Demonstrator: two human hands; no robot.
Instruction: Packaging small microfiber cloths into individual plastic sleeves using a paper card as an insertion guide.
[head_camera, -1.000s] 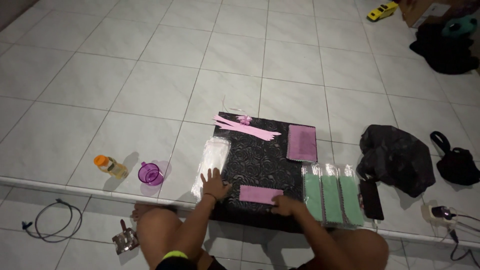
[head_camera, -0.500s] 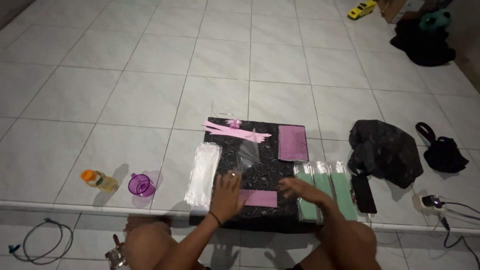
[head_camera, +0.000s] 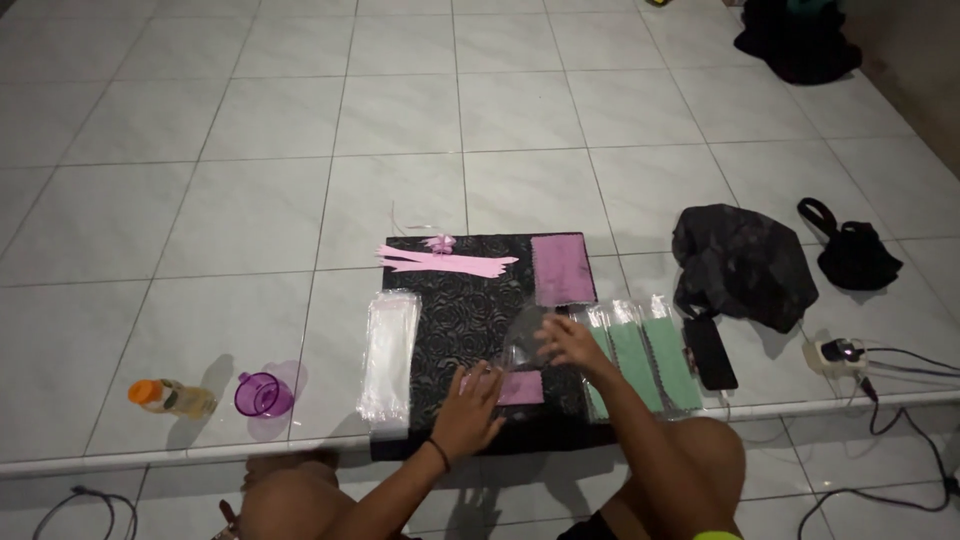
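Left hand (head_camera: 468, 412) is flat on the near edge of the black mat (head_camera: 470, 310), fingers spread, pinning a small pink sheet (head_camera: 520, 387). Right hand (head_camera: 568, 343) has its fingers curled round a clear sleeve (head_camera: 527, 335), lifted just above the mat's middle. The sleeve looks thin and slippery; a loose grip could let it slide out, and if the left hand eases off, the pink sheet may skid or crease. Green packets (head_camera: 640, 345) lie just right, a phone (head_camera: 709, 352) beside them. Half a second ago the right hand sat nearer the green packets; now it's come left to the sleeve, and the left hand stayed down
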